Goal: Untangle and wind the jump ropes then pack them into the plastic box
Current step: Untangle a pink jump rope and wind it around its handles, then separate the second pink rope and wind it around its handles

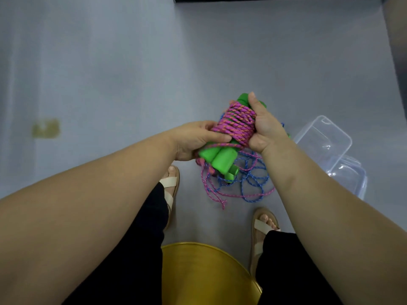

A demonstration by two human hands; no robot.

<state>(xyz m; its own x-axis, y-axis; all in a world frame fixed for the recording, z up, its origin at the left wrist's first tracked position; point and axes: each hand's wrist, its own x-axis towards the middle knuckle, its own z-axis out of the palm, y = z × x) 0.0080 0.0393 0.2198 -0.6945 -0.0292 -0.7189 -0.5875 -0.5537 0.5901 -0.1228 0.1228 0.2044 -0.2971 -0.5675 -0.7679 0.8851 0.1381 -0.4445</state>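
Two hands on one bundle, held above the grey floor, centre of view. The pink rope coil is wrapped in tight turns around a pair of green handles, which stick out of the coil at both the near and far ends.

Our left hand grips the near-left side of the coil, with the thumb laid across the nearest turns and the fingers curled underneath. Our right hand grips the right side, with the thumb pointing up along the far handle ends and the fingers wrapped behind the coil, out of sight. One loose pink strand crosses the handles just below the coil.

Directly under the bundle on the floor is a loose tangle of blue and pink rope, with another green handle lying in it.

The clear plastic box is on the floor to the right, near the tangle but not touching it. A second clear piece rests against its far-left side; we can't tell whether it is the lid or another box.

Nearest to us is a gold stool seat between our legs, with a sandal on each side. A yellowish stain marks the floor at far left.
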